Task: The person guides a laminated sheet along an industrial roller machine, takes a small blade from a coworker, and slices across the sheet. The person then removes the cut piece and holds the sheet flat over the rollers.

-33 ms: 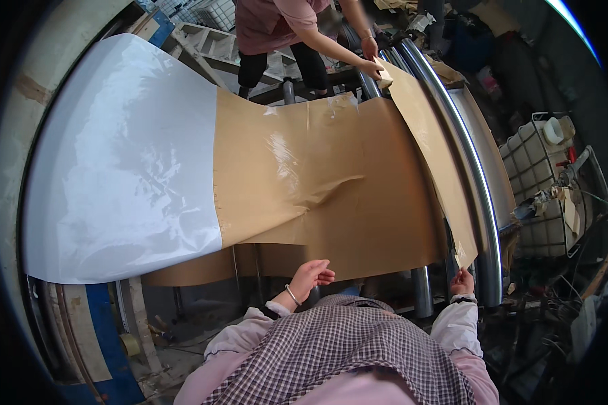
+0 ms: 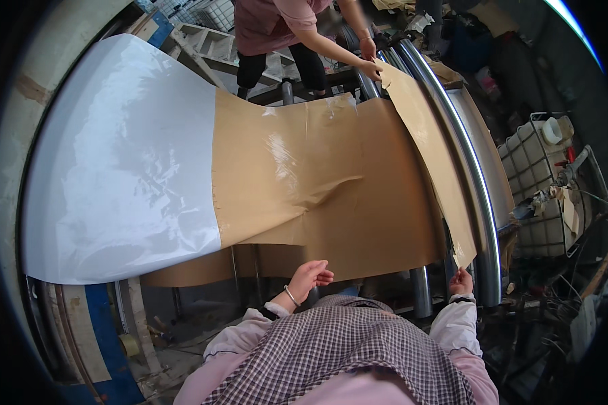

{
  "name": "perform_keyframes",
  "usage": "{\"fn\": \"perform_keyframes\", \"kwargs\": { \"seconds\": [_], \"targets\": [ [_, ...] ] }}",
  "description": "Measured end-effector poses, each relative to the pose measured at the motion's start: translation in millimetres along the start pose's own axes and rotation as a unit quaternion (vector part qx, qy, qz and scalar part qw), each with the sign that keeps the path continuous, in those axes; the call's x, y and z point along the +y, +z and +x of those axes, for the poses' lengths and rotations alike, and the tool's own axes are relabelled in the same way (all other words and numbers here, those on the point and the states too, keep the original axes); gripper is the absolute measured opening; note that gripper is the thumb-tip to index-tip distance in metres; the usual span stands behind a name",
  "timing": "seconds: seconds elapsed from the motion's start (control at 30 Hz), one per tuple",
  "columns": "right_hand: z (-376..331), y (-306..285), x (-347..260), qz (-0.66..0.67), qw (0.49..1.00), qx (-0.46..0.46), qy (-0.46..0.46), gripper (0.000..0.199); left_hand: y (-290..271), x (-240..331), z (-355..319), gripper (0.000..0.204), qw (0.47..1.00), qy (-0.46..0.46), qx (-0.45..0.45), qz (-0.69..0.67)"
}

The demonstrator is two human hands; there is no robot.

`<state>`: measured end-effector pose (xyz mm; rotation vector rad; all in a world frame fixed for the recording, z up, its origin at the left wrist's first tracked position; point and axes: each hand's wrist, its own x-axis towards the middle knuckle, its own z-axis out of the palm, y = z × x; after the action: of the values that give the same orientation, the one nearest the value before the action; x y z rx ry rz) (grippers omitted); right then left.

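A wide glossy brown paper sheet (image 2: pixel 331 196) lies over metal rollers, joined on its left to a shiny white film (image 2: pixel 115 169). A narrower brown paper strip (image 2: pixel 429 148) runs along the right side. My right hand (image 2: pixel 461 280) pinches the strip's near corner. My left hand (image 2: pixel 309 275) hovers just below the brown sheet's near edge, its fingers loosely curled and holding nothing. At the far end another person's hand (image 2: pixel 370 67) holds the strip's other corner.
Shiny steel rollers (image 2: pixel 476 189) curve along the right. A caged white tank (image 2: pixel 544 169) stands beyond them amid clutter. A blue machine frame (image 2: pixel 98 331) sits at lower left. The other person stands on a grey platform (image 2: pixel 216 44) at the back.
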<state>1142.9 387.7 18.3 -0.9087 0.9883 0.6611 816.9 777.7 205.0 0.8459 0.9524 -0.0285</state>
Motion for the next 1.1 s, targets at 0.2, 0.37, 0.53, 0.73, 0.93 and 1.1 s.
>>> {"fn": "perform_keyframes", "kwargs": {
  "seconds": [0.2, 0.37, 0.53, 0.73, 0.93, 1.1],
  "targets": [
    [2.7, -1.3, 3.5, 0.0, 1.0, -0.006, 0.002, 0.014, 3.9, -3.7, -5.9, 0.03, 1.0, 0.015, 0.007, -0.002],
    [-0.7, 2.5, 4.1, 0.006, 1.0, 0.0, -0.004, 0.015, 4.4, -0.9, -6.4, 0.03, 1.0, 0.018, 0.004, 0.001],
    [-3.4, 5.8, 3.0, 0.017, 1.0, 0.024, 0.005, 0.014, 4.7, 1.4, -4.3, 0.03, 1.0, 0.023, -0.003, -0.005],
    [-5.8, 9.0, 4.5, 0.018, 0.999, 0.033, -0.004, 0.012, 3.9, 2.8, -3.2, 0.027, 1.0, 0.019, -0.001, 0.003],
    [-11.8, 13.1, 6.5, 0.002, 0.999, 0.046, -0.022, 0.013, 3.0, 2.8, -1.9, 0.027, 1.0, 0.017, -0.005, 0.004],
    [-11.5, 11.8, 5.3, 0.007, 0.999, 0.047, -0.014, 0.013, 3.6, -0.5, 0.9, 0.03, 1.0, 0.019, -0.01, 0.011]
  ]
}}
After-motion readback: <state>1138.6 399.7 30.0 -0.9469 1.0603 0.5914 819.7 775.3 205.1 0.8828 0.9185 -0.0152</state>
